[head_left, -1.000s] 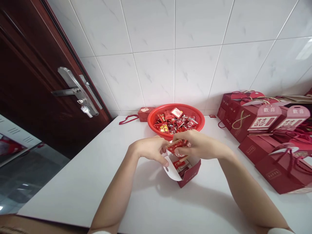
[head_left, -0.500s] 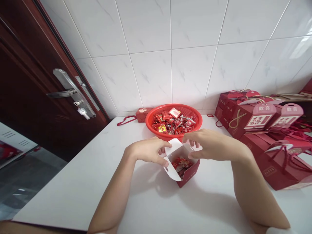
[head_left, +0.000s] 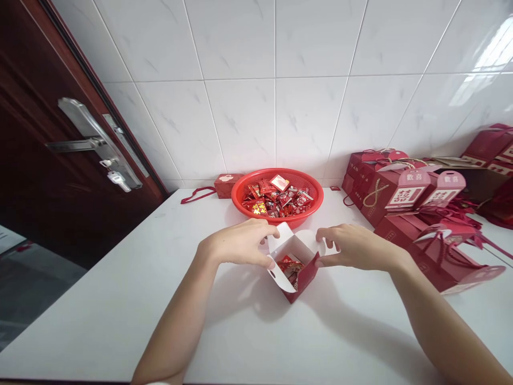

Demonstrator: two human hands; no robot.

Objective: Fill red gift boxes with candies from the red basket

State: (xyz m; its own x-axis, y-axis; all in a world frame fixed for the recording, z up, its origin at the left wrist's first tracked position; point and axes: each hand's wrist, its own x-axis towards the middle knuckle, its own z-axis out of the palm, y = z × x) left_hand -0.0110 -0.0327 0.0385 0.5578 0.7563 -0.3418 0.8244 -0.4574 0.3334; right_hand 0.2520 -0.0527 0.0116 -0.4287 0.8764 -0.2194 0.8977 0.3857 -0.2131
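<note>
A small red box (head_left: 306,275) with white inner flaps stands open at the middle of the white table, and red wrapped sweets (head_left: 289,266) lie inside it. My left hand (head_left: 244,243) is at the box's left side, thumb and fingers on its white flaps. On the other side, my right hand (head_left: 348,247) has its thumb at the box's right edge and its fingers by the right flap. Both hands are curved in a pinch around the flaps. Just behind the box sits a red plastic basket (head_left: 318,200) holding many wrapped sweets.
A small red box with a ribbon (head_left: 227,185) is left of the basket. Several red gift boxes (head_left: 380,195) with handles and cords crowd the right side. A tiled wall (head_left: 240,123) rises behind; a dark door (head_left: 36,107) with keys is at the left.
The view has shifted slightly to the right. My right hand has moved outward from over the box's opening to its right edge. My left hand stays at the left flaps.
</note>
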